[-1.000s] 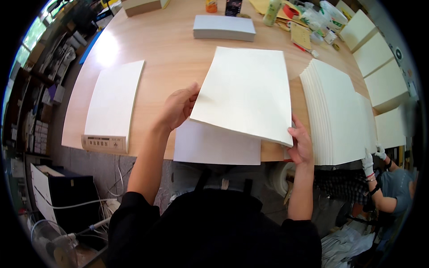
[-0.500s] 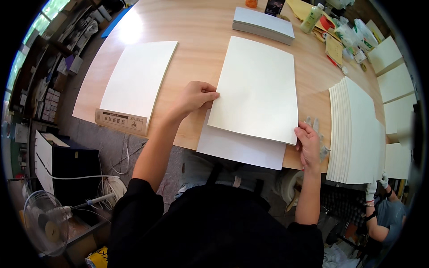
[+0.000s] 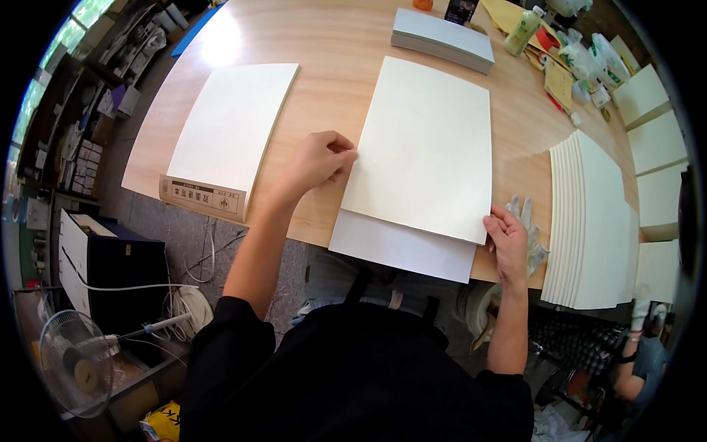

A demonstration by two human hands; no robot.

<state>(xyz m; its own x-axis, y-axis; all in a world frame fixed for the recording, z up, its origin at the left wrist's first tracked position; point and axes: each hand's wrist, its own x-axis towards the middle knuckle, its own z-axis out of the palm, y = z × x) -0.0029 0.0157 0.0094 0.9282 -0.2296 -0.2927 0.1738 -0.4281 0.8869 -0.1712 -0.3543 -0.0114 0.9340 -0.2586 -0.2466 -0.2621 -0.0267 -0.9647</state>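
Observation:
A cream-white drawing pad point(image 3: 423, 140) lies in front of me on the table, at a slight slant. Under its near end a white sheet point(image 3: 405, 247) sticks out toward me, past the table edge. My left hand point(image 3: 324, 160) has its fingers curled and pinched at the pad's left edge. At the near right corner of the pad, my right hand point(image 3: 508, 239) grips the edge between thumb and fingers. A pale work glove point(image 3: 523, 214) lies just beyond that hand, partly hidden by it.
At left rests another pad point(image 3: 228, 121) with a brown printed band point(image 3: 202, 197). A fanned row of pads point(image 3: 589, 228) lies at right. Farther off are a thick paper stack point(image 3: 442, 40) and a bottle point(image 3: 523, 31). A co-worker's gloved hand point(image 3: 641, 302) shows at lower right.
The pad's near end has shifted slightly down and settled over the sheet. Both my hands keep nearly the same places at its edges. The co-worker's arm has moved.

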